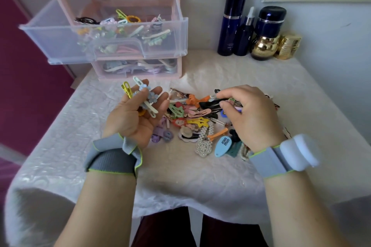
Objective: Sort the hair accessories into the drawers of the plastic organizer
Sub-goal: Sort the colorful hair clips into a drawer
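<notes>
At upper left, a pink-framed clear plastic organizer (112, 26) stands with its clip-filled middle drawer (60, 36) pulled out. Below it, the left hand (138, 114), palm up, loosely cups several pastel hair clips (147, 99). At centre lies a colourful pile of hair accessories (196, 124). The right hand (249, 112) pinches a black clip (209, 104) above it.
</notes>
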The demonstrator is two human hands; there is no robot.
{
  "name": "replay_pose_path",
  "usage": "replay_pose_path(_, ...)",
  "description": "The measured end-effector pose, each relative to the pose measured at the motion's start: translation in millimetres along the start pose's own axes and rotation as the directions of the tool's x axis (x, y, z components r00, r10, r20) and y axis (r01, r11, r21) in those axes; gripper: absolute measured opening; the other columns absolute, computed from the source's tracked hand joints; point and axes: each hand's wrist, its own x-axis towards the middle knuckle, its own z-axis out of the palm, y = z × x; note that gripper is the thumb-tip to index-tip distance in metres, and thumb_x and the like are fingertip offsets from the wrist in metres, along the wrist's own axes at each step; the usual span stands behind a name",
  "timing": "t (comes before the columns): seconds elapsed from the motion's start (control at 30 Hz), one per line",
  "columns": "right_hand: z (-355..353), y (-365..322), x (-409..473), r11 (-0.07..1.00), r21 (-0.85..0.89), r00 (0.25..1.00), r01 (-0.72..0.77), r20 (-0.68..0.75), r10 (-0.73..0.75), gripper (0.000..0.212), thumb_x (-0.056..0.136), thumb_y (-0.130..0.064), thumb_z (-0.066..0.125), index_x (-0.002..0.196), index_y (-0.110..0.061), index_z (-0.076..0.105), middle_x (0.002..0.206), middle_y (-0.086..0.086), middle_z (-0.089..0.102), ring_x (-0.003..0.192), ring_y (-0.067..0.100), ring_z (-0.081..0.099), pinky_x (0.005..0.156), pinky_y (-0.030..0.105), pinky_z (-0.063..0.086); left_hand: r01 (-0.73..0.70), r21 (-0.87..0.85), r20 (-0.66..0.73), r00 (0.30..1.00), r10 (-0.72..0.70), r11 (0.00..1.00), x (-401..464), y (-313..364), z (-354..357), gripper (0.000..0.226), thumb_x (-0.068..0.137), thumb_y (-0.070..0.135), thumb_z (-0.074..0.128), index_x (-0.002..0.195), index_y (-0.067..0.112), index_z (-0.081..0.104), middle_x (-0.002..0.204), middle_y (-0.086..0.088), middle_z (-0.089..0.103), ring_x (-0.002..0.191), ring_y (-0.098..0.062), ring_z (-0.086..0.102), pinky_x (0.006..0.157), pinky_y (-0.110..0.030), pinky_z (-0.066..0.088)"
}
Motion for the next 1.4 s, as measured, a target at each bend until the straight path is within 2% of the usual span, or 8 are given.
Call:
replay_pose_path(0.17,8.9,-13.7,4.8,0.997,-0.025,0.992,0.079,0.105,-0.075,0.018,0.086,-0.011,0.059,0.1,-0.017,0.069,0.092,-0.003,0.061,0.089,0.016,0.047,0.07,0.017,0.026,-0.019,-0.067,-0.11,0.994,0.011,0.998,0.0,11.0,-7.9,0.016,0.095,0.007,0.045,0.088,0.011,0.06,0.083,-0.011,0.063,0.075,-0.023,0.065,0.057,-0.03,0.059)
replay_pose_path(0.37,28.8,-29.9,8.6,0.993,-0.02,0.967,0.117,0.231,-0.109,0.02,0.087,-0.014,0.058,0.104,-0.018,0.068,0.102,0.001,0.064,0.099,0.021,0.051,0.081,0.027,0.035,0.028,-0.172,-0.161,0.985,-0.057,0.985,-2.8,20.8,-18.5,0.013,0.096,0.009,0.043,0.088,0.005,0.053,0.09,-0.016,0.061,0.082,-0.032,0.064,0.053,-0.039,0.058)
replay_pose_path(0.53,41.4,-40.9,7.7,0.988,-0.003,0.941,0.157,0.306,-0.148,0.021,0.085,-0.02,0.06,0.105,-0.021,0.068,0.108,-0.001,0.063,0.105,0.021,0.048,0.089,0.031,0.035,0.024,-0.137,-0.152,0.987,-0.045,0.99,-4.1,23.4,-23.5,0.009,0.096,0.009,0.043,0.092,0.006,0.051,0.091,-0.016,0.063,0.065,-0.03,0.071,0.051,-0.034,0.057)
replay_pose_path(0.67,49.5,-40.4,6.0,0.976,-0.124,0.912,0.178,0.394,-0.116,0.025,0.084,-0.035,0.061,0.108,-0.033,0.064,0.119,-0.009,0.054,0.115,0.018,0.038,0.093,0.031,0.026,-0.008,-0.043,-0.151,0.989,0.001,0.999,-3.4,21.6,-24.1,0.01,0.096,0.009,0.042,0.093,0.01,0.051,0.09,-0.013,0.064,0.062,-0.024,0.071,0.05,-0.027,0.055)
replay_pose_path(0.87,42.1,-26.0,8.1,0.962,-0.248,0.939,0.118,0.343,-0.027,0.023,0.084,-0.037,0.058,0.108,-0.037,0.06,0.119,-0.012,0.055,0.115,0.018,0.039,0.082,0.031,0.016,-0.048,0.098,-0.141,0.988,0.061,0.994,-4.7,18.3,-20.8,0.012,0.096,0.009,0.043,0.099,0.011,0.054,0.081,-0.009,0.063,0.052,-0.015,0.067,0.047,-0.019,0.052)
replay_pose_path(1.23,24.9,-17.6,6.0,0.992,-0.117,0.968,0.055,0.249,-0.024,0.03,0.079,-0.028,0.067,0.108,-0.028,0.063,0.099,-0.009,0.068,0.103,0.019,0.053,0.094,0.042,0.037,-0.047,0.169,-0.115,0.991,0.067,0.984,-5.3,13.3,-9.7,0.01,0.094,0.008,0.046,0.093,0.013,0.054,0.078,-0.009,0.063,0.049,-0.013,0.065,0.046,-0.019,0.051)
replay_pose_path(1.3,24.1,-16.4,5.8,0.997,-0.064,0.975,0.047,0.219,-0.032,0.03,0.078,-0.026,0.068,0.107,-0.026,0.064,0.098,-0.009,0.069,0.102,0.016,0.055,0.093,0.035,0.039,-0.045,0.169,-0.104,0.993,0.063,0.985,-5.6,12.6,-8.1,0.01,0.094,0.007,0.046,0.092,0.013,0.054,0.078,-0.009,0.063,0.048,-0.013,0.064,0.046,-0.019,0.051)
replay_pose_path(1.4,22.0,-18.3,7.1,0.993,0.118,0.99,0.005,0.139,-0.022,0.028,0.078,-0.02,0.07,0.105,-0.023,0.066,0.096,-0.01,0.069,0.096,0.007,0.058,0.08,0.01,0.039,-0.044,0.169,-0.08,0.995,0.058,0.985,-6.7,10.3,-5.5,0.01,0.094,0.006,0.045,0.093,0.011,0.054,0.077,-0.01,0.062,0.049,-0.014,0.065,0.045,-0.019,0.051)
